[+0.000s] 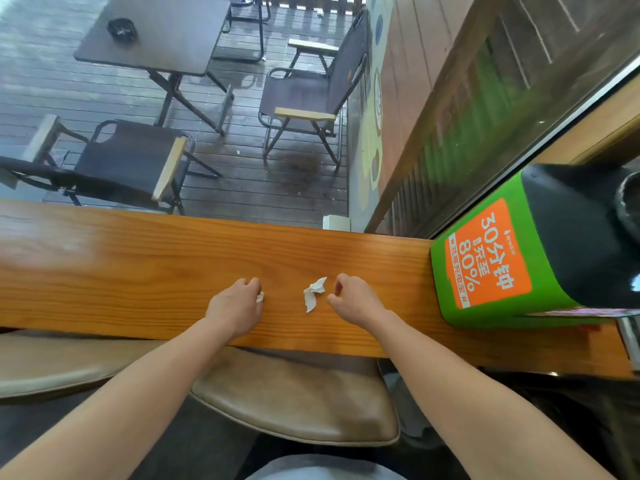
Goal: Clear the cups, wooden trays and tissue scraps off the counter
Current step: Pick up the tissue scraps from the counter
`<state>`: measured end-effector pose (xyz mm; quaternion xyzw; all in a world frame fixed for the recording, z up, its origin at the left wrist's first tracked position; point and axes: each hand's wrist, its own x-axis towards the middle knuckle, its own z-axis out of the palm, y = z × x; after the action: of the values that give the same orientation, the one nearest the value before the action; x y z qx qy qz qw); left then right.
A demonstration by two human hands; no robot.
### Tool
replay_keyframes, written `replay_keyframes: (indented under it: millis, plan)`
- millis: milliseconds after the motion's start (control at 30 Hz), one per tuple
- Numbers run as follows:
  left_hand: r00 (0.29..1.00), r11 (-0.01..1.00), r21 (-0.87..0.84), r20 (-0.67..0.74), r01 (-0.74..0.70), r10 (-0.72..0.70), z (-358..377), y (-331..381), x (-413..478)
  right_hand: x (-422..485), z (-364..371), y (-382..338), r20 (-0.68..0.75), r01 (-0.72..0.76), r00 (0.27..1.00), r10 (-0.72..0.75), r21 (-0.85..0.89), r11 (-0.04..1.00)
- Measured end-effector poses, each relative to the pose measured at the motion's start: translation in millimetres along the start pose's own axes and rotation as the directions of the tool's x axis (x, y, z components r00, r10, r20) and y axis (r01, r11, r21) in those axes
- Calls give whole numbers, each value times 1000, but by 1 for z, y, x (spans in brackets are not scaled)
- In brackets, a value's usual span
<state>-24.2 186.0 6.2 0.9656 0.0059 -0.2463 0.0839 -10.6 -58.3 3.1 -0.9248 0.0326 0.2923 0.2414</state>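
Observation:
A long wooden counter [121, 265] runs across the view. A crumpled white tissue scrap [313, 294] lies on it near the middle. My right hand [353, 297] hovers just to the right of that scrap, fingers curled and apart, holding nothing. My left hand [239, 303] rests on the counter to the left, its fingers closed around a small white tissue scrap [260, 297] that peeks out at the fingertips. No cups or wooden trays are in sight.
A green and black charging station [512, 258] with an orange label stands on the counter's right end. A tan cushioned stool [294, 400] sits below the counter's near edge. Behind the window lie a wet deck, a dark table and folding chairs.

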Motion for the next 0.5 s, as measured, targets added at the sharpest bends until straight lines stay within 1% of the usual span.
replay_keyframes:
  millis: [100, 267, 400, 500]
  plan:
    - [998, 998, 18, -38, 58, -57, 2, -1, 1, 6, 5, -2, -24, -6, 1000, 7, 28, 1000]
    - [986, 987, -11, -41, 162, -162, 24, -7, 16, 22, 25, -3, -1, -21, 1000, 21, -18, 1000]
    - [971, 971, -21, 6, 240, -240, 49, -11, 32, 39, 49, -7, 35, -13, 999, 15, -76, 997]
    - [960, 960, -49, 64, 275, -272, 66, -12, 42, 50, 72, -6, 61, -28, 997, 41, -187, 982]
